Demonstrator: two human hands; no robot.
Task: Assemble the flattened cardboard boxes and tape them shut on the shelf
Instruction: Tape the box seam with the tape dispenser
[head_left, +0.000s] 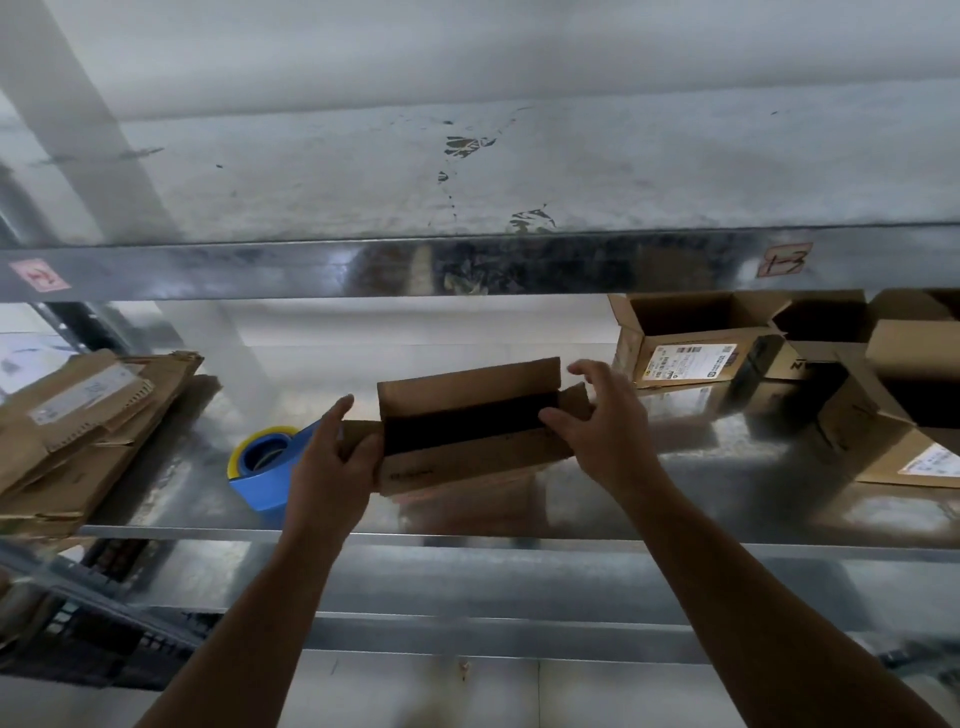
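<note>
- Our left hand (332, 457), lower centre: fingers curled round the left end flap of the cardboard box (467, 467), steadying it, we judge.
- Our right hand (605, 431): thumb laid on the right end flap, fingers spread behind it in a loose hold, probably to fold the flap inward.
- Same cardboard box: centre of frame, on the shelf (727, 499), squared up, top open, untaped.
- Blue tape dispenser (260, 467): just left of it, handy for sealing.
- Stack of flattened boxes (78, 431): far left, awaiting assembly.
- Assembled open boxes (691, 338): right side.
</note>
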